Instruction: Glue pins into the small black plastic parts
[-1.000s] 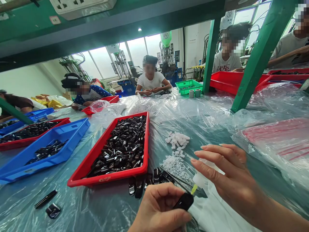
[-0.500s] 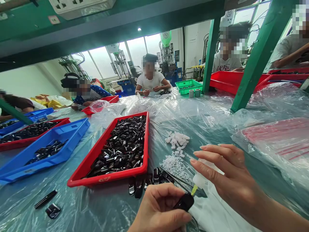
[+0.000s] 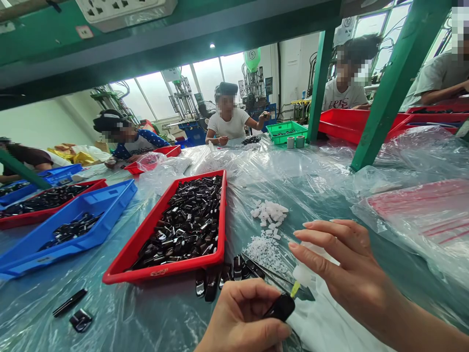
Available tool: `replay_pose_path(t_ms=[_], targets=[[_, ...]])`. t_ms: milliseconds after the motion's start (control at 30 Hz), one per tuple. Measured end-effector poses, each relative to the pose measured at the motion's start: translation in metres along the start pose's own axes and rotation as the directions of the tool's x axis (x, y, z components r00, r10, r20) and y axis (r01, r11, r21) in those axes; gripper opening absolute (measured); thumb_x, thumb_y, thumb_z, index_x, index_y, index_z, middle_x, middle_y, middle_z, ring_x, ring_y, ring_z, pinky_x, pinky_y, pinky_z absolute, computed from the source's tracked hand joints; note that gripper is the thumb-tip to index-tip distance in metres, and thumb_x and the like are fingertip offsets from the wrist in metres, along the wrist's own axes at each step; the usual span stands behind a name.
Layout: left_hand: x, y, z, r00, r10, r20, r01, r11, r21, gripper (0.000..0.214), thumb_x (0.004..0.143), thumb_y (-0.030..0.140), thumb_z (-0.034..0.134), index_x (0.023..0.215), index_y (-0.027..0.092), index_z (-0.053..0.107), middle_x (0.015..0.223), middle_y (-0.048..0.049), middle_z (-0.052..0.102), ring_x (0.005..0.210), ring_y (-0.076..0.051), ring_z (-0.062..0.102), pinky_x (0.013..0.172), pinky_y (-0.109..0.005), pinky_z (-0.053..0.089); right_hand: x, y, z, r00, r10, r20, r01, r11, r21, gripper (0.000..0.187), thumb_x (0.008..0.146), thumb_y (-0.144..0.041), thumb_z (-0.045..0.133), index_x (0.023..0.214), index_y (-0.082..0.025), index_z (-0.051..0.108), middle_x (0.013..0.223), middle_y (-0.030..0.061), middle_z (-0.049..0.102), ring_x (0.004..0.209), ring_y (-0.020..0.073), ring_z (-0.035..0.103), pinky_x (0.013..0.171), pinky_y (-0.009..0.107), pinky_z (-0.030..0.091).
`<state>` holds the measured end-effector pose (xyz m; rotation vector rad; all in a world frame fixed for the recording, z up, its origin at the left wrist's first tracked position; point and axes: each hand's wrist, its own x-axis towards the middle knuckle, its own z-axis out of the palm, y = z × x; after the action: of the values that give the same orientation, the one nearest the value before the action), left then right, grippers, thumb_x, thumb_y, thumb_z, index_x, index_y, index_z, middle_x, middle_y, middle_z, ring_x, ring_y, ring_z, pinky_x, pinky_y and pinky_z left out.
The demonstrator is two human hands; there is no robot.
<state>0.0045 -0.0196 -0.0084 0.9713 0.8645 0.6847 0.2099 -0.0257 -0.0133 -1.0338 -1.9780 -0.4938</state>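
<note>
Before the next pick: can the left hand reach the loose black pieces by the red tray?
Probably yes: the left hand sits beside the loose black pieces, nothing between, but holds a black part.

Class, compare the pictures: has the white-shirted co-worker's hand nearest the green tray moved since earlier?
Yes, up and right: the hand left the tabletop and now sits above the left corner of the green tray.

Glossy black moulded plastic part [image 3: 280,308], smooth-faced. Squeeze bottle [image 3: 303,275] of translucent white matt plastic. Loose white plastic pieces [image 3: 266,252], rough and granular. Red plastic tray [image 3: 223,215], smooth with a slight sheen. Creased, shiny clear polythene sheeting [image 3: 293,181] on the worktop. Green-painted metal shelf leg [image 3: 390,93].
</note>
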Motion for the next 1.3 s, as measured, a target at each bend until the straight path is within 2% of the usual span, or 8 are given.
replay_pose_path(t_ms=[367, 533, 667, 833, 967, 1067, 1200, 1300], targets=[[0.0, 0.001, 0.0, 1.0, 0.0, -0.002, 0.0, 0.999, 0.037, 0.022, 0.054, 0.019, 0.082, 0.069, 0.012, 0.068, 0.052, 0.0026, 0.06, 0.039, -0.006, 0.054, 0.038, -0.014, 0.043, 0.0, -0.001, 0.001, 1.0, -0.005, 0.007, 0.005, 1.0, 0.025, 0.03, 0.091, -0.001, 0.04, 0.104, -0.016, 0.062, 0.104, 0.0108, 0.063, 0.107, 0.0253, 0.051, 0.086, 0.051, 0.032], [0.0, 0.002, -0.002, 0.999, -0.037, -0.03, 0.039, 0.997, 0.066, 0.025, 0.054, 0.023, 0.083, 0.069, 0.011, 0.067, 0.05, 0.0021, 0.059, 0.038, -0.006, 0.052, 0.039, -0.014, 0.042, 0.002, -0.001, 0.004, 0.999, 0.042, 0.016, -0.042, 0.999, -0.002, 0.031, 0.091, -0.002, 0.039, 0.102, -0.019, 0.063, 0.103, 0.0076, 0.064, 0.105, 0.0235, 0.053, 0.088, 0.048, 0.031], [-0.001, 0.002, -0.002, 0.997, -0.021, -0.072, 0.025, 0.998, 0.062, 0.029, 0.053, 0.025, 0.084, 0.072, 0.012, 0.066, 0.054, 0.0011, 0.062, 0.038, -0.005, 0.051, 0.039, -0.016, 0.045, 0.005, 0.0, 0.007, 0.996, 0.089, -0.008, -0.089, 0.996, -0.006, 0.032, 0.087, 0.0, 0.042, 0.097, -0.021, 0.064, 0.099, 0.0049, 0.065, 0.099, 0.0213, 0.057, 0.087, 0.043, 0.032], [-0.002, 0.006, 0.003, 0.985, 0.02, -0.17, -0.015, 0.999, 0.029, 0.032, 0.049, 0.025, 0.085, 0.071, 0.012, 0.066, 0.049, 0.0032, 0.06, 0.038, -0.006, 0.051, 0.037, -0.015, 0.043, 0.004, 0.005, 0.015, 0.99, 0.143, 0.001, -0.143, 0.99, 0.007, 0.044, 0.078, 0.007, 0.036, 0.099, -0.022, 0.063, 0.096, 0.0029, 0.066, 0.097, 0.019, 0.059, 0.085, 0.04, 0.035], [-0.002, 0.007, 0.006, 0.976, 0.038, -0.214, -0.038, 0.999, 0.004, 0.035, 0.048, 0.025, 0.085, 0.073, 0.012, 0.065, 0.046, 0.0035, 0.059, 0.038, -0.007, 0.052, 0.037, -0.015, 0.043, 0.0, 0.008, 0.022, 0.969, 0.244, 0.047, -0.247, 0.965, 0.089, 0.045, 0.076, 0.003, 0.038, 0.103, -0.024, 0.062, 0.097, 0.002, 0.067, 0.095, 0.0194, 0.06, 0.084, 0.041, 0.037], [-0.002, 0.007, 0.005, 0.976, 0.043, -0.213, -0.045, 0.999, -0.004, 0.035, 0.048, 0.026, 0.085, 0.074, 0.012, 0.065, 0.048, 0.0027, 0.06, 0.039, -0.008, 0.053, 0.038, -0.016, 0.043, -0.004, 0.011, 0.026, 0.947, 0.306, 0.102, -0.318, 0.938, 0.138, 0.035, 0.078, -0.007, 0.045, 0.105, -0.023, 0.061, 0.098, 0.0041, 0.068, 0.092, 0.0219, 0.063, 0.079, 0.041, 0.045], [0.0, 0.007, 0.002, 0.978, 0.045, -0.205, -0.045, 0.999, 0.005, 0.032, 0.051, 0.024, 0.084, 0.073, 0.012, 0.063, 0.047, 0.0029, 0.06, 0.041, -0.009, 0.055, 0.038, -0.016, 0.043, -0.01, 0.019, 0.032, 0.882, 0.429, 0.197, -0.465, 0.859, 0.212, 0.031, 0.078, -0.019, 0.057, 0.109, -0.02, 0.06, 0.102, 0.0076, 0.069, 0.085, 0.0243, 0.067, 0.065, 0.034, 0.054], [0.001, 0.007, -0.001, 0.983, 0.053, -0.178, -0.048, 0.998, 0.031, 0.029, 0.054, 0.021, 0.082, 0.072, 0.013, 0.062, 0.049, 0.0025, 0.06, 0.043, -0.009, 0.055, 0.04, -0.016, 0.043, -0.015, 0.026, 0.039, 0.842, 0.478, 0.252, -0.536, 0.798, 0.276, 0.031, 0.078, -0.021, 0.061, 0.109, -0.018, 0.06, 0.103, 0.0087, 0.069, 0.083, 0.024, 0.068, 0.062, 0.031, 0.057]])
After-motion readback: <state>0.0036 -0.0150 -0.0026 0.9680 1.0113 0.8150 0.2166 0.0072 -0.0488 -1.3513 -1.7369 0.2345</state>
